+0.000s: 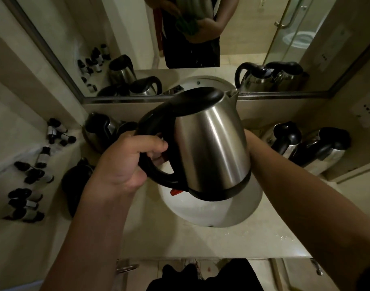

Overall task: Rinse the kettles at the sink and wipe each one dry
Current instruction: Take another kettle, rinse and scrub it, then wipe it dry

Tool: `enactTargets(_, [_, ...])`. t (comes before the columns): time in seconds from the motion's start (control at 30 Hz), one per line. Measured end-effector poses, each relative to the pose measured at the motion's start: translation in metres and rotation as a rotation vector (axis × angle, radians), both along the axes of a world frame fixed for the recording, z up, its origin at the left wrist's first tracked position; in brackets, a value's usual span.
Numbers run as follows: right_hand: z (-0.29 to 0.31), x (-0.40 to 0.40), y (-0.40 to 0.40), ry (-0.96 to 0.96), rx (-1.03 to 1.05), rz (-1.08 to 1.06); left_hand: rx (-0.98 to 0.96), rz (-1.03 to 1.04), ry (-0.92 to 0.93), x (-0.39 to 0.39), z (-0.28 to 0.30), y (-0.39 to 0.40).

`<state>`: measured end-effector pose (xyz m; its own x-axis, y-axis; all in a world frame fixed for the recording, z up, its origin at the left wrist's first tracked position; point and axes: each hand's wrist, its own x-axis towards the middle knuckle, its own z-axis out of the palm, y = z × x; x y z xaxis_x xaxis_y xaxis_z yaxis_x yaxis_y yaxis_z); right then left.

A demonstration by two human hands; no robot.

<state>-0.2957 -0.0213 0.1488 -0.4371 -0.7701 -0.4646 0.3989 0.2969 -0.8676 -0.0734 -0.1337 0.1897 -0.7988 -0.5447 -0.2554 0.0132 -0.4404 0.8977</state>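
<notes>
kettle [209, 148] up over the sink [253, 208], tilted, lid down, left hand [125, 162] wrapped tight round the black plastic handle. right hand is hidden behind the body (grip there, cannot tell; the mirror hints at a green cloth). looks like the wiping step; next, turn the smooth brushed steel to dry all round. more kettles [310, 143] wait beside the sink.

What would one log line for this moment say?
left hand: grips kettle handle | right hand: hidden behind kettle | kettle: over sink
</notes>
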Motion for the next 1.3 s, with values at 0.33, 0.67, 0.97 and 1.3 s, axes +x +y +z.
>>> enactTargets(0.33, [-0.060, 0.084, 0.011, -0.735, -0.175, -0.110, -0.069, 0.188, -0.013, -0.017, -0.010, 0.007])
enactTargets(0.67, [-0.045, 0.076, 0.017, -0.971, -0.125, -0.655, -0.382, 0.388, -0.180, -0.031, -0.024, 0.032])
enactTargets(0.97, [0.016, 0.028, -0.018, 0.120, 0.035, -0.394, -0.306, 0.346, -0.252, -0.030, -0.039, 0.041])
enactTargets(1.3, [-0.086, 0.100, 0.035, 1.477, -0.104, -0.129, -0.013, 0.408, -0.232, -0.042, -0.067, 0.032])
